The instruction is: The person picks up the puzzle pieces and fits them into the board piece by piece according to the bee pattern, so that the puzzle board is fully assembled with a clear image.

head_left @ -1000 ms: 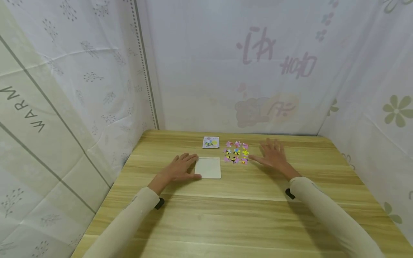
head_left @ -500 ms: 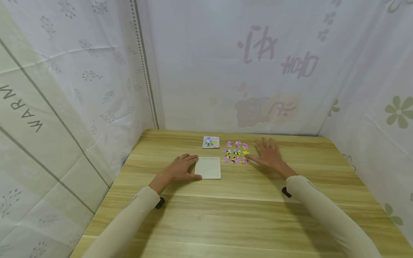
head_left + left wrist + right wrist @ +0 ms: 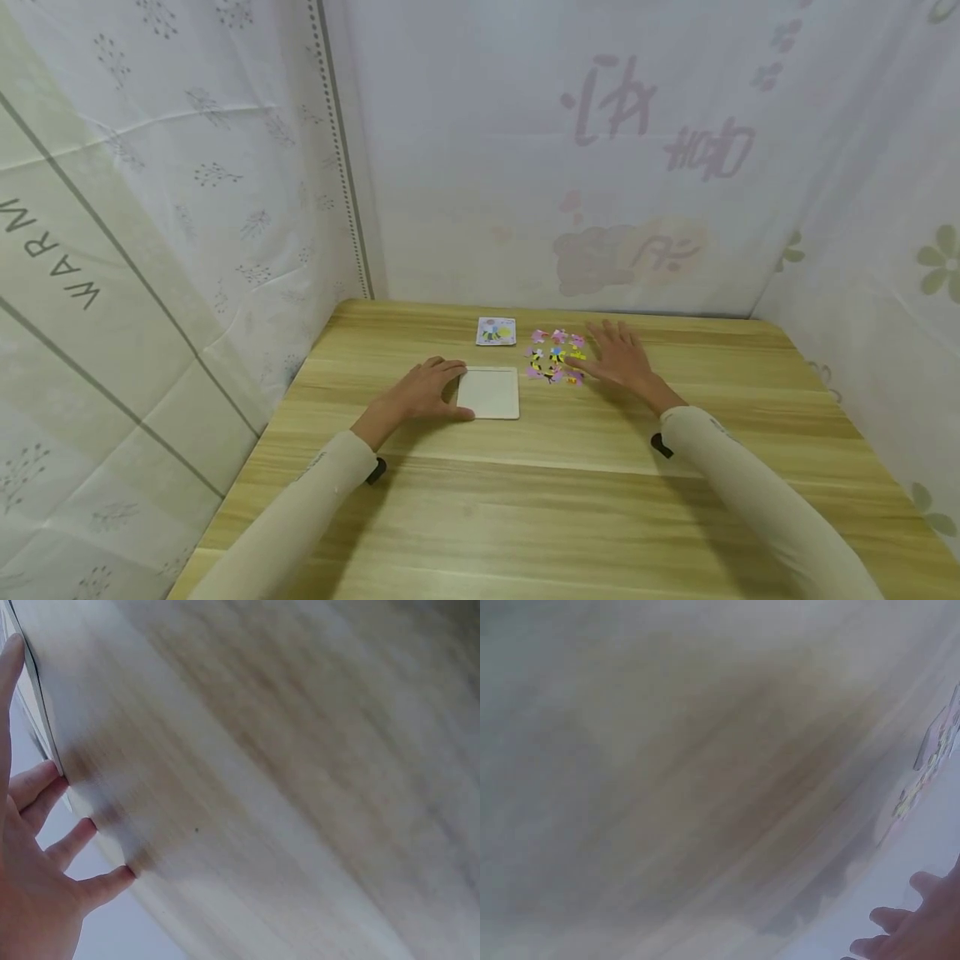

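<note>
While the left hand (image 3: 425,392) grips the white tray (image 3: 488,392) by its nine o'clock side, apparently to steady it, the right hand (image 3: 621,361) splays unclenched at three o'clock of the puzzle pieces (image 3: 557,356), seemingly keeping them gathered at the tray's two o'clock.

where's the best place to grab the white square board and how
Probably by its left end, coming from the left, pinching the near and far edges: the white board lies flat, and the left hand spans that end, thumb by the near-left corner, fingers by the far-left one.
</note>
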`<action>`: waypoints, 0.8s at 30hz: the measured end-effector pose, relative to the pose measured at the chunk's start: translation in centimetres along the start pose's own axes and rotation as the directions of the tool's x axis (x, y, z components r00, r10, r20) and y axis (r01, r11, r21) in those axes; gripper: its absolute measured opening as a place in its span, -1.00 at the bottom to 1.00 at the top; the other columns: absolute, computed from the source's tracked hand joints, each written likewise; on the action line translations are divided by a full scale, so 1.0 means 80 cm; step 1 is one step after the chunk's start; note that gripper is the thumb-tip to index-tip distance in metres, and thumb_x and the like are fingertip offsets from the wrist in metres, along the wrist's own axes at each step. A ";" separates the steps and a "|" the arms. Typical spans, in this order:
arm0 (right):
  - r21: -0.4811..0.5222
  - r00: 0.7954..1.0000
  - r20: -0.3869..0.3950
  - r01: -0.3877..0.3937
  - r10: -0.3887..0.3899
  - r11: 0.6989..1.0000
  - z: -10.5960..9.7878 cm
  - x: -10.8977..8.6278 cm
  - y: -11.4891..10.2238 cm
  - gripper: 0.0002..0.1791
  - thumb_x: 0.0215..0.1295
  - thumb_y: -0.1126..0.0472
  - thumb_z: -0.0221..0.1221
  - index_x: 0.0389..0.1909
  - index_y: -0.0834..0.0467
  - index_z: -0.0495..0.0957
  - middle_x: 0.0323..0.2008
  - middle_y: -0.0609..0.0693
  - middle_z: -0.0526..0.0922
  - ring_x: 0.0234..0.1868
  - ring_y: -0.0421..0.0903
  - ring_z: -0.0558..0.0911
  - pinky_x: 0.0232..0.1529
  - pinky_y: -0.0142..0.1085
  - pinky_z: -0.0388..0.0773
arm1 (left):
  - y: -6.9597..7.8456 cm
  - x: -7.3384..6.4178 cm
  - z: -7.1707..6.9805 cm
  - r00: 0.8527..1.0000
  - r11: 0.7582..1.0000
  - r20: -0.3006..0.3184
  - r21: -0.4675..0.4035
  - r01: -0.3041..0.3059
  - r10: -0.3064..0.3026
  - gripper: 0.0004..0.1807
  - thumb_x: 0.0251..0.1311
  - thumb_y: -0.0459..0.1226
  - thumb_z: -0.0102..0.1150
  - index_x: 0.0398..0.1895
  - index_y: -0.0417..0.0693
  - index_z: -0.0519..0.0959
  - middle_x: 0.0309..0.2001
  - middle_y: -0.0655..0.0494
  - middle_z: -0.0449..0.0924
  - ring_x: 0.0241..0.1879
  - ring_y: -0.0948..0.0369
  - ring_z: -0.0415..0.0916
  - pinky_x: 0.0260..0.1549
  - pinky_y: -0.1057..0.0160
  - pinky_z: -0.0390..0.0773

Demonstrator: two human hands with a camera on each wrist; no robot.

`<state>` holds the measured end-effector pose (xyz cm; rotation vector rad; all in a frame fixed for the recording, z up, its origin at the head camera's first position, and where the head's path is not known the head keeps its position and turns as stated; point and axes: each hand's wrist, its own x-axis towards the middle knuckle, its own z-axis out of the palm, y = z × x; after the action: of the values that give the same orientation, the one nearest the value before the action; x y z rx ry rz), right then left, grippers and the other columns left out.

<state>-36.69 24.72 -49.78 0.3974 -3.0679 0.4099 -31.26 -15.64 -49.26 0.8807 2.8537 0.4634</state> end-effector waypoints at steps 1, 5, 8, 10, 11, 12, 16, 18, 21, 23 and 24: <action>0.002 1.000 -0.001 0.002 -0.002 1.000 0.000 0.002 -0.001 0.07 0.37 -0.43 0.12 0.66 0.15 0.06 0.61 0.37 0.01 0.59 0.47 -0.16 0.51 0.38 -0.21 | 0.000 0.000 0.000 1.000 1.000 0.000 -0.001 0.000 0.000 0.11 0.10 0.36 0.37 0.54 -0.16 0.33 0.52 -0.03 0.33 0.49 -0.12 0.21 0.40 -0.33 0.22; -0.006 1.000 -0.007 0.015 -0.015 1.000 0.000 0.010 -0.007 0.06 0.38 -0.43 0.09 0.66 0.16 0.05 0.59 0.37 0.08 0.58 0.48 -0.07 0.51 0.36 -0.16 | -0.002 0.002 0.001 1.000 1.000 0.000 0.002 0.005 -0.005 0.11 0.09 0.37 0.37 0.54 -0.13 0.34 0.52 -0.01 0.33 0.50 -0.11 0.20 0.41 -0.32 0.22; -0.004 1.000 -0.008 0.024 -0.024 1.000 0.000 0.015 -0.010 0.05 0.39 -0.43 0.08 0.65 0.16 0.06 0.57 0.37 0.12 0.57 0.47 0.01 0.52 0.35 -0.13 | -0.004 0.003 0.003 1.000 1.000 -0.003 0.001 0.004 -0.004 0.11 0.09 0.37 0.37 0.54 -0.13 0.34 0.52 -0.01 0.33 0.50 -0.11 0.21 0.41 -0.32 0.21; -0.004 0.999 -0.009 0.032 -0.032 0.999 0.001 0.018 -0.012 0.03 0.41 -0.43 0.08 0.64 0.16 0.08 0.56 0.37 0.16 0.56 0.47 0.04 0.51 0.35 -0.11 | -0.005 0.004 0.004 1.000 1.000 -0.005 0.003 0.003 -0.003 0.11 0.08 0.37 0.37 0.54 -0.13 0.34 0.52 -0.01 0.34 0.49 -0.11 0.21 0.41 -0.32 0.21; 0.000 0.999 -0.013 0.040 -0.040 0.999 0.000 0.019 -0.012 0.02 0.41 -0.42 0.09 0.64 0.16 0.10 0.55 0.36 0.18 0.56 0.47 0.05 0.51 0.36 -0.10 | -0.005 0.004 0.005 1.000 1.000 -0.007 0.005 0.003 -0.003 0.11 0.08 0.37 0.38 0.53 -0.14 0.35 0.52 -0.01 0.34 0.49 -0.11 0.21 0.41 -0.31 0.21; -0.002 0.999 -0.017 0.048 -0.048 0.999 0.000 0.021 -0.013 0.01 0.42 -0.41 0.09 0.63 0.16 0.12 0.55 0.36 0.20 0.55 0.47 0.07 0.50 0.36 -0.09 | -0.005 0.005 0.005 1.000 1.000 -0.007 0.007 0.003 -0.003 0.11 0.08 0.37 0.38 0.54 -0.14 0.35 0.52 -0.02 0.34 0.49 -0.11 0.21 0.41 -0.31 0.21; -0.024 0.993 -0.046 0.111 -0.112 0.994 0.001 0.028 -0.016 -0.09 0.45 -0.33 0.12 0.58 0.21 0.23 0.50 0.33 0.31 0.54 0.37 0.19 0.55 0.25 -0.06 | -0.006 0.007 0.005 1.000 1.000 -0.004 0.016 0.002 -0.002 0.11 0.08 0.38 0.37 0.54 -0.12 0.35 0.52 -0.02 0.34 0.49 -0.10 0.22 0.43 -0.29 0.20; -0.028 0.987 -0.060 0.146 -0.148 0.989 0.001 0.032 -0.017 -0.14 0.47 -0.27 0.14 0.54 0.24 0.29 0.47 0.32 0.36 0.52 0.32 0.26 0.57 0.19 -0.04 | -0.005 0.006 0.004 1.000 1.000 -0.002 0.018 0.000 0.000 0.11 0.08 0.38 0.36 0.53 -0.13 0.35 0.52 -0.02 0.34 0.49 -0.10 0.22 0.42 -0.29 0.21; -0.030 0.978 -0.081 0.188 -0.190 0.982 0.004 0.038 -0.019 -0.19 0.48 -0.22 0.16 0.49 0.29 0.35 0.43 0.32 0.41 0.49 0.29 0.32 0.57 0.14 0.00 | -0.001 0.004 0.002 1.000 1.000 -0.001 0.018 -0.002 0.002 0.09 0.09 0.37 0.37 0.52 -0.14 0.36 0.51 -0.03 0.35 0.48 -0.10 0.24 0.41 -0.30 0.24; -0.019 0.974 -0.098 0.205 -0.206 0.979 0.005 0.041 -0.022 -0.20 0.46 -0.20 0.19 0.46 0.30 0.38 0.41 0.33 0.44 0.46 0.31 0.35 0.54 0.16 0.07 | 0.000 0.004 0.001 1.000 1.000 -0.003 0.015 -0.004 0.004 0.09 0.10 0.36 0.38 0.52 -0.16 0.37 0.51 -0.03 0.35 0.47 -0.11 0.25 0.40 -0.31 0.25; -0.009 0.972 -0.106 0.210 -0.210 0.978 0.006 0.043 -0.023 -0.21 0.46 -0.19 0.21 0.45 0.30 0.40 0.40 0.32 0.46 0.45 0.32 0.36 0.52 0.17 0.10 | 0.001 0.003 0.001 1.000 1.000 -0.003 0.014 -0.002 0.002 0.08 0.10 0.35 0.38 0.52 -0.15 0.37 0.51 -0.03 0.35 0.47 -0.10 0.25 0.39 -0.32 0.25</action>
<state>-39.57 22.04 -49.55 0.6699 -2.8835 0.4111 -31.41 -15.40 -49.32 0.8864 2.8621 0.4465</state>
